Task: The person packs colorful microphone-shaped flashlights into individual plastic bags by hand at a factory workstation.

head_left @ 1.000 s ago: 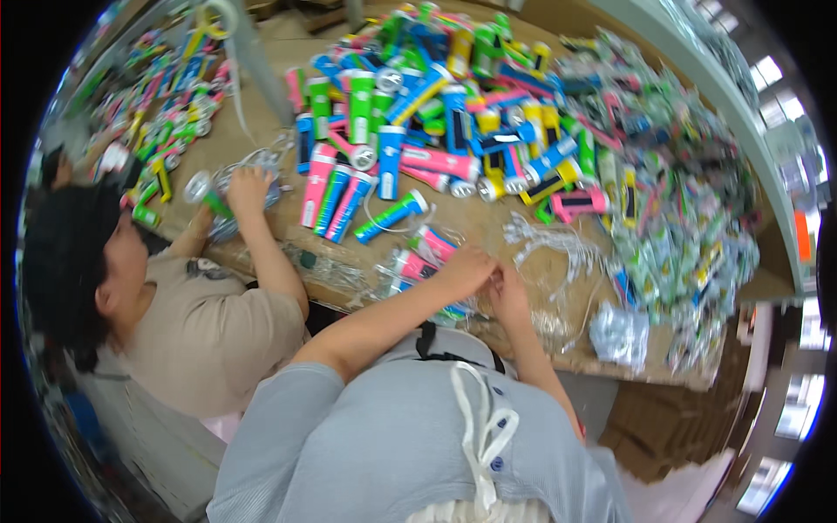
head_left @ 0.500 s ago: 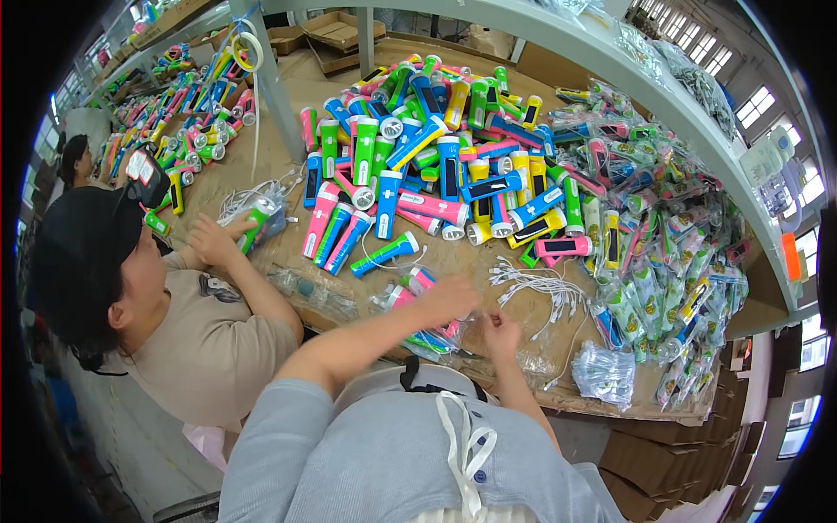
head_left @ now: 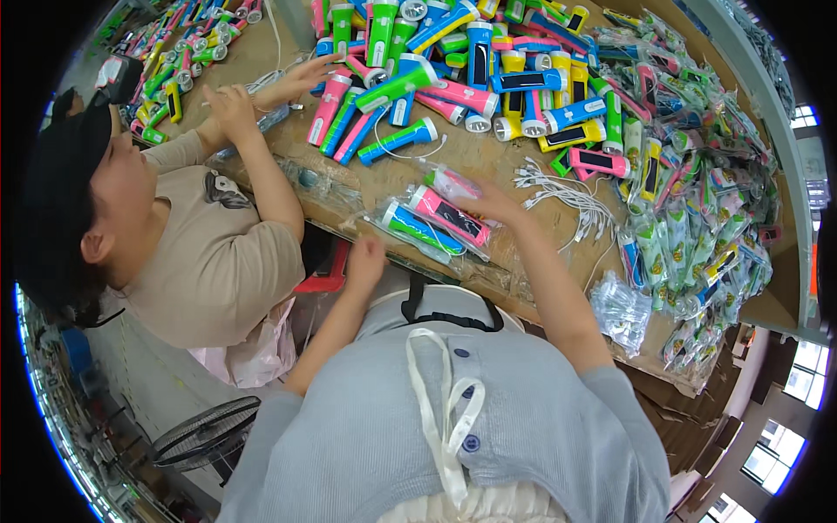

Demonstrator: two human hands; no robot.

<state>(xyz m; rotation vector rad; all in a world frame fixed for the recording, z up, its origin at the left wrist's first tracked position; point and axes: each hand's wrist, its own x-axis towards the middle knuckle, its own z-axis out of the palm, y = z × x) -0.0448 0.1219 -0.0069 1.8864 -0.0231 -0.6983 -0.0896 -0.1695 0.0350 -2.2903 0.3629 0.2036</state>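
Three flashlights in clear plastic bags lie near the table's front edge: a blue-and-green flashlight [head_left: 423,228], a pink flashlight [head_left: 449,215] with a dark panel, and a partly covered green-and-pink flashlight [head_left: 452,183]. Over the last one reaches my right hand [head_left: 490,202], fingers stretched out and slightly blurred, touching or just above its bag. My left hand [head_left: 367,257] is at the table edge, left of the bagged flashlights, fingers curled closed. Whatever is in it, if anything, is hidden.
Unbagged flashlights [head_left: 479,57] are heaped at the back. White cables [head_left: 571,205] lie right of my right hand, beside bagged flashlights [head_left: 680,209] and folded clear bags [head_left: 621,305]. A co-worker [head_left: 209,253] sits at left, one hand stretched toward the heap. A fan [head_left: 205,431] stands behind.
My hands, close together before, have parted: the left drew back leftward, the right moved over the bagged flashlights. The co-worker's green flashlight left their hand; a green one now lies atop the heap's front.
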